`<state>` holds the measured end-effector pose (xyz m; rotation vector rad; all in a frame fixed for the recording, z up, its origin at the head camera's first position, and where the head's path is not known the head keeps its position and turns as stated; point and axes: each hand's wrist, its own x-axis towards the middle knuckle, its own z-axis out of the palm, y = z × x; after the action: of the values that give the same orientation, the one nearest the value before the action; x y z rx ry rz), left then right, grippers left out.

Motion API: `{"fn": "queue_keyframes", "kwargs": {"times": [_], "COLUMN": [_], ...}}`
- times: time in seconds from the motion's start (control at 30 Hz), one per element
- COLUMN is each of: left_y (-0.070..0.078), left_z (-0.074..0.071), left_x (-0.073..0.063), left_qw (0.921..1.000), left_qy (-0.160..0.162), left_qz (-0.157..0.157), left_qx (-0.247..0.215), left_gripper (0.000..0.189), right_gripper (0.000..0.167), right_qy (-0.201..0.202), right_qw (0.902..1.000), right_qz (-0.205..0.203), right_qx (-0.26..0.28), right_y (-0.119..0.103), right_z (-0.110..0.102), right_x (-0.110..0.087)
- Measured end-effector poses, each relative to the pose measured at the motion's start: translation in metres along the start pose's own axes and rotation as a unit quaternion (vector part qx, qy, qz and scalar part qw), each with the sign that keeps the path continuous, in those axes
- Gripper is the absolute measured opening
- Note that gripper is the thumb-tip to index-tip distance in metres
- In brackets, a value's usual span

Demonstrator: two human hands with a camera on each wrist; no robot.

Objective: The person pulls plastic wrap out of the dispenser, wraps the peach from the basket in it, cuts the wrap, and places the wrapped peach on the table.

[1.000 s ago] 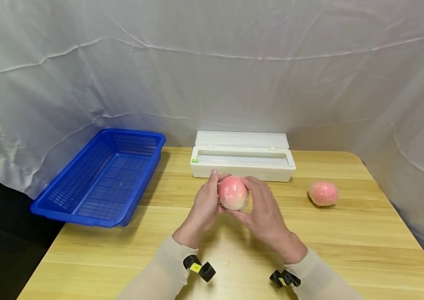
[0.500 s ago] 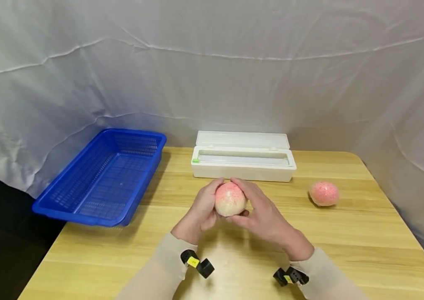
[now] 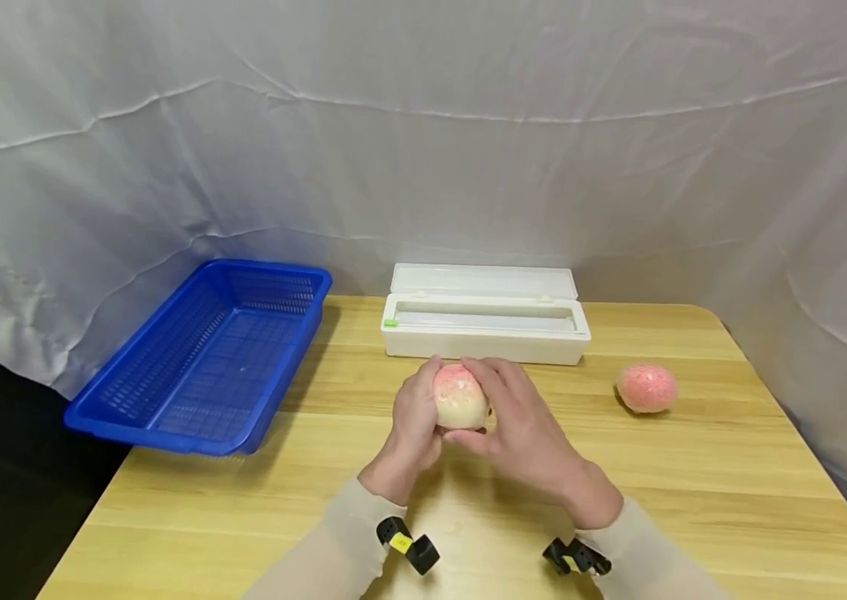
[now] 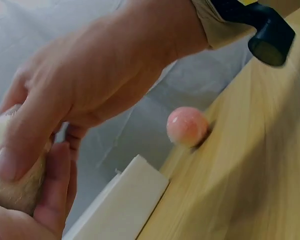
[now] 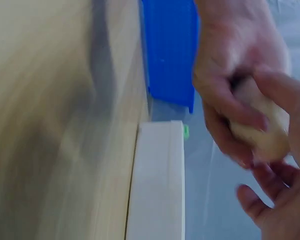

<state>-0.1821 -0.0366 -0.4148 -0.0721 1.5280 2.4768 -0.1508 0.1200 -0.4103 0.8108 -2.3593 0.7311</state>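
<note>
A pink-and-cream peach, with a shiny film over its skin, sits between both hands above the middle of the table. My left hand cups it from the left, fingers curled round its side. From the right, my right hand holds it with the fingers over the top and the thumb along the near side. The left wrist view shows the right hand reaching across, its thumb on the wrapped peach. In the right wrist view the left hand wraps the peach.
Behind the hands stands a long white cling film dispenser, lid raised, with a small green tab at its left end. A second pink peach lies on the wooden table at right. A blue plastic basket stands at left.
The peach has turned in the hands, its cream part now facing nearer me, and has come slightly closer. Both hands have shifted their fingers around it. Basket, dispenser and second peach stay put.
</note>
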Motion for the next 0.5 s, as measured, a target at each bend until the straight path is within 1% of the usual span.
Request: {"fn": "queue_keyframes", "kwargs": {"times": [0.03,0.1,0.13,0.17,0.23,0.27,0.3,0.37,0.43,0.5], "left_y": [0.001,0.004,0.005,0.007,0.010,0.011,0.012,0.013,0.011,0.007], "left_z": [-0.002,-0.006,-0.008,-0.011,-0.017,-0.020,-0.023,-0.026,-0.028,-0.029], "left_x": [0.001,0.002,0.004,0.005,0.006,0.007,0.007,0.009,0.011,0.013], "left_qw": [0.9999,0.9986,0.9971,0.9946,0.9858,0.9797,0.9732,0.9607,0.9524,0.9481], "left_qy": [-0.013,-0.046,-0.066,-0.087,-0.132,-0.147,-0.159,-0.172,-0.170,-0.165], "left_qz": [-0.009,-0.025,-0.028,-0.029,-0.025,-0.020,-0.013,0.003,0.011,0.014], "left_qx": [-0.005,0.008,0.024,0.050,0.102,0.135,0.165,0.218,0.252,0.271], "left_gripper": [0.045,0.051,0.054,0.054,0.049,0.047,0.049,0.059,0.070,0.072], "right_gripper": [0.093,0.093,0.091,0.089,0.086,0.085,0.085,0.089,0.093,0.094], "right_qy": [-0.011,-0.027,-0.029,-0.028,-0.025,-0.026,-0.030,-0.051,-0.081,-0.105], "right_qw": [0.9999,0.9993,0.9993,0.9995,0.9996,0.9996,0.9993,0.9975,0.9914,0.9824], "right_qz": [0.008,0.016,0.015,0.013,0.012,0.013,0.020,0.046,0.089,0.130], "right_qx": [0.010,0.022,0.019,0.012,0.000,-0.005,-0.007,0.016,0.051,0.082], "right_y": [0.002,0.006,0.010,0.014,0.021,0.025,0.029,0.036,0.040,0.043], "right_z": [-0.002,-0.006,-0.007,-0.007,-0.007,-0.007,-0.007,-0.008,-0.010,-0.011], "right_x": [0.000,0.000,-0.001,-0.001,-0.003,-0.004,-0.005,-0.006,-0.007,-0.007]}}
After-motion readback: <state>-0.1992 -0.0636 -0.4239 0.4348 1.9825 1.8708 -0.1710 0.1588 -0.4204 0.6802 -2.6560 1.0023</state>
